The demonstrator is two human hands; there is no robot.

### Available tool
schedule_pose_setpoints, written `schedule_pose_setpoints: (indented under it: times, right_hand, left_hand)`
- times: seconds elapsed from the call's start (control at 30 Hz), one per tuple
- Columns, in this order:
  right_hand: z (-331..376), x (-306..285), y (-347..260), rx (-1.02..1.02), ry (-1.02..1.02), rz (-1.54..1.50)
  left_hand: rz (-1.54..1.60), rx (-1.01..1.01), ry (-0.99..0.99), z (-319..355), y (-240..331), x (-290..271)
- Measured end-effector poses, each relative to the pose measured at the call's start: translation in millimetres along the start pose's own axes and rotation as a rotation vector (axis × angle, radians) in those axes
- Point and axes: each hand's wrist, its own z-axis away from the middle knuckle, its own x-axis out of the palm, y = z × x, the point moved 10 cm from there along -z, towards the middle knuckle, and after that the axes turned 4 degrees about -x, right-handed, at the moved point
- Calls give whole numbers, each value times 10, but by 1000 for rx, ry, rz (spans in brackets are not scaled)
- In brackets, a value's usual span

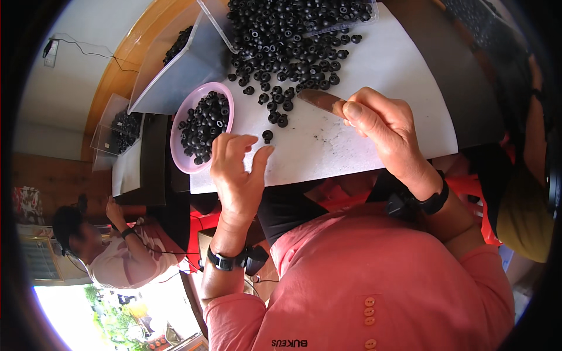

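Note:
My right hand [389, 133] grips a small knife [319, 100], its blade pointing left toward the loose parts. My left hand [239, 172] hovers over the near part of the white board [363, 155], thumb and fingers apart with nothing visible between them. Just beyond its fingertips lies a single small black round part [267, 136] with a hole. To its left, a pink oval bowl [230, 96] holds many similar black parts. A large heap of black parts [281, 35] spreads over the far board, with a few stragglers trailing toward me.
A translucent plastic bin [181, 76] stands beyond the bowl, more black parts behind its wall. Another clear tray lip [366, 14] edges the heap. On the left, a person [126, 248] sits at another board with a clear bin [120, 126]. Someone's arm [534, 111] shows at far right.

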Motion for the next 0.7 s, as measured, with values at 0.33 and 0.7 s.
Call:
schedule_pose_setpoints:
  times: [0.33, 0.7]
  right_hand:
    - [6, 56, -14, -19, -29, 131]
    - [-12, 173, -93, -94, -64, 402]
  left_hand:
    - [-427, 182, -145, -190, 41, 409]
    - [1286, -637, -268, 59, -74, 766]
